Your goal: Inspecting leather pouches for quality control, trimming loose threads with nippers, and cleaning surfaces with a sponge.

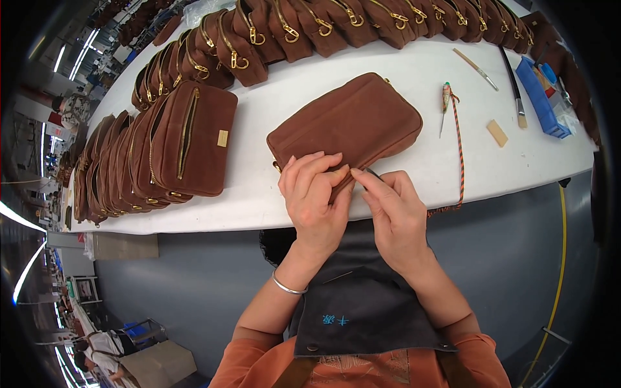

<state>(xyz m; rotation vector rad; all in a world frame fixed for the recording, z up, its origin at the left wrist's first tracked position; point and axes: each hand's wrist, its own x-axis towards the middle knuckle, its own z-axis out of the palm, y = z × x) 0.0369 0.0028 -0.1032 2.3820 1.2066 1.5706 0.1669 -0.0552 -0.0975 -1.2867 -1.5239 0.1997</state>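
Wearing an apron, clamping the bag on the worktop by its near edge with left hand, fingering there with right hand, grip unclear; seemingly working midway, leaving stacked bags' progress untold.

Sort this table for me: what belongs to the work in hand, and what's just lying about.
In the work: brown bag, touched at its near edge by the left hand and right hand; small dark thing there, too hidden to identify.

Apparently just lying about: other brown bags, pointed tool, striped cord, dark-handled brush, slim light-handled tool, tan block, blue tray.
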